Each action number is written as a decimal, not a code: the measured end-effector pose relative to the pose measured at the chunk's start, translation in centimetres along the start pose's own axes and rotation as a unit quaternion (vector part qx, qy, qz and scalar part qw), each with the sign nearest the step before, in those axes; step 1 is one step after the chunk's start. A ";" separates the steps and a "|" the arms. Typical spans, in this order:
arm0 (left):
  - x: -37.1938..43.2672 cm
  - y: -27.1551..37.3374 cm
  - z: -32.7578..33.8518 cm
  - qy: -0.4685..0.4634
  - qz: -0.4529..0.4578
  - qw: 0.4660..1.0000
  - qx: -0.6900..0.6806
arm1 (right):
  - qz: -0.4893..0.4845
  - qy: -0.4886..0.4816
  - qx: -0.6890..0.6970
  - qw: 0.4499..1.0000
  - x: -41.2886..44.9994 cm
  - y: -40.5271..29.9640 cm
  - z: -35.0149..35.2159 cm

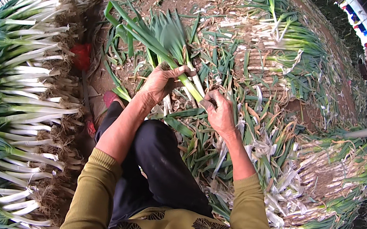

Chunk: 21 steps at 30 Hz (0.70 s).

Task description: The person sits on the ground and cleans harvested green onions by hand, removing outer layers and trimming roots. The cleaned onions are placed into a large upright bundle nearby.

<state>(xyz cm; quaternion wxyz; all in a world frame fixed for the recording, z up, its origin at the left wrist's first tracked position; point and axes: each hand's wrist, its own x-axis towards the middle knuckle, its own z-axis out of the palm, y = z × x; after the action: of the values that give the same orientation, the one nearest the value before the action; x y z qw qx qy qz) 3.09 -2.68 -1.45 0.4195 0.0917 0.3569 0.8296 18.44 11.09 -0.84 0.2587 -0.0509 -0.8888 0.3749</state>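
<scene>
My left hand (164, 81) is closed around the pale green stem of a leek (192, 87), whose dark leaves point up and to the left. At the stem's lower end, the thumb and fingers of my right hand (219, 111) pinch its outer layer or end; which of these is hidden by the fingers. Just behind the held stem, other leeks (172, 33) lie on the ground with their leaves pointing away from me. Peeled leaf scraps (195, 149) lie below and around my hands.
A long stack of leeks (31, 102) with roots lines the left side. A red object (81, 56) lies beside it. More leek piles (292, 41) lie at the upper right, and others (326, 220) at the lower right. White peelings (281, 183) lie to the right of my knee.
</scene>
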 end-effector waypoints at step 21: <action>1.7 1.6 -3.3 0.114 0.028 0.990 -0.083 | 0.156 -0.217 -0.038 0.963 -3.3 1.5 -5.9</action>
<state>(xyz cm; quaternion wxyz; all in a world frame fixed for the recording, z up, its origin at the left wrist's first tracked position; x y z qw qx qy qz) -0.50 -3.71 -3.01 0.3586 -0.0284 0.3293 0.8730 24.07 15.00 0.16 -0.0040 -0.1164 -0.9180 0.3790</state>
